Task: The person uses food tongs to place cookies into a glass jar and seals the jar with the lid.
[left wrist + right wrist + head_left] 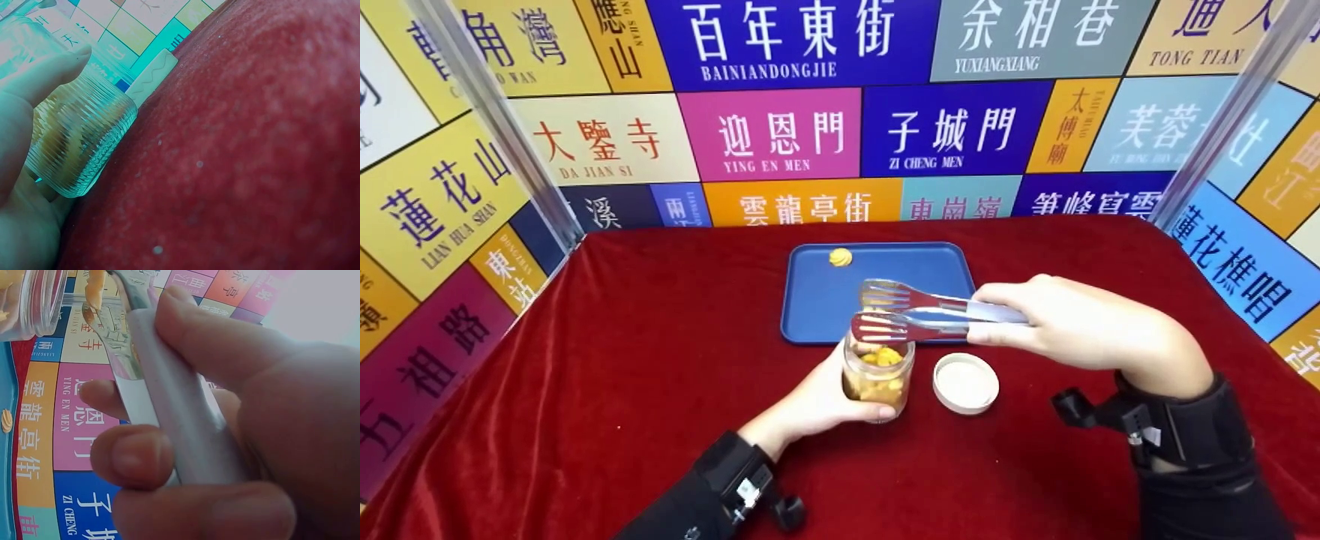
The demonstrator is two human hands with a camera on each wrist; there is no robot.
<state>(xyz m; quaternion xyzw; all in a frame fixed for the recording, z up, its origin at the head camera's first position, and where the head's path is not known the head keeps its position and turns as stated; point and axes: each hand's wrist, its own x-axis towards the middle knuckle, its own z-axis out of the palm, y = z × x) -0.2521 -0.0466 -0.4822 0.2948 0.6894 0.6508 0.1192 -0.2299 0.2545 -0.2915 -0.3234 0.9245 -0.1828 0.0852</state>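
Note:
My left hand (814, 401) grips a ribbed glass jar (877, 391) on the cloth, thumb across its near side. Yellow cookies (885, 357) show inside the uncapped jar. My right hand (1057, 319) holds metal serving tongs (919, 321) by their pale handles, their slotted heads over the jar mouth. Between those heads, the right wrist view shows a yellow-orange cookie (95, 289). One swirled cookie (840, 257) lies near the back left of the blue tray (814, 300) behind the jar.
A white round lid (966, 384) lies on the red cloth (622, 360) just right of the jar. Behind the table stands a wall of coloured sign panels (780, 135), with metal posts (499, 120) at the corners.

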